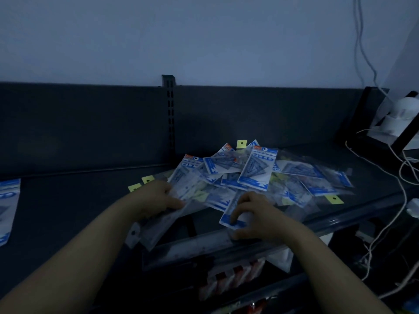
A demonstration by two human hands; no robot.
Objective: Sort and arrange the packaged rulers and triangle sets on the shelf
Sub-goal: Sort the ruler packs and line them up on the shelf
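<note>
A loose heap of blue-and-white triangle-set packages [260, 175] lies on the dark shelf [74, 200], mixed with clear ruler sleeves that carry yellow hang tabs. My left hand [156, 198] grips a clear ruler package [158, 225] at the heap's left edge, thumb on top. My right hand [256, 215] has its fingers curled over a blue-and-white package [235, 219] at the shelf's front edge. Another blue-and-white package [6, 209] lies alone at the far left of the shelf.
A slotted upright post [170, 114] splits the dark back panel. At the right stand a white device [401, 116] and several white cables [405, 177] hanging over the shelf edge. Red-and-white packs [235, 279] sit on the shelf below.
</note>
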